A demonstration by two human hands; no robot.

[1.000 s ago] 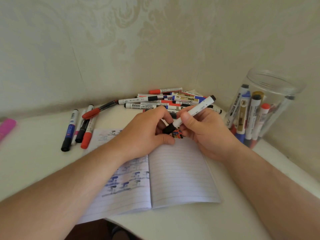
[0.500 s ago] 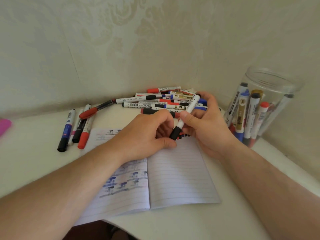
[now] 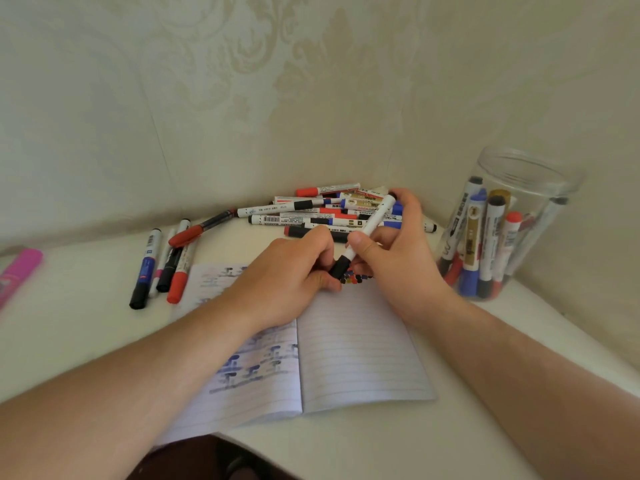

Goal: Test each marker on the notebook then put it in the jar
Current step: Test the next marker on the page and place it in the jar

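1. The right hand (image 3: 398, 258) pinches a white marker (image 3: 369, 233) mid-barrel between thumb and fingers, black cap end angled down at the top of the notebook (image 3: 360, 344), where the colored test dots (image 3: 353, 279) sit. It looks placed to add the next mark in that row.
2. The left hand (image 3: 291, 271) is curled at the cap end, fingertips apparently on the black cap; it looks set to pull the cap off or push it on, and I cannot tell which.
3. The notebook lies open and flat, right page mostly blank, so there is room to test.
4. Behind the notebook waits the pile of markers (image 3: 322, 213); to its left lie four more (image 3: 162, 261), and farther left a pink one (image 3: 19, 271).
5. The jar (image 3: 540, 174) stands right of the notebook, mouth open, holding upright markers, within easy reach of the right hand.
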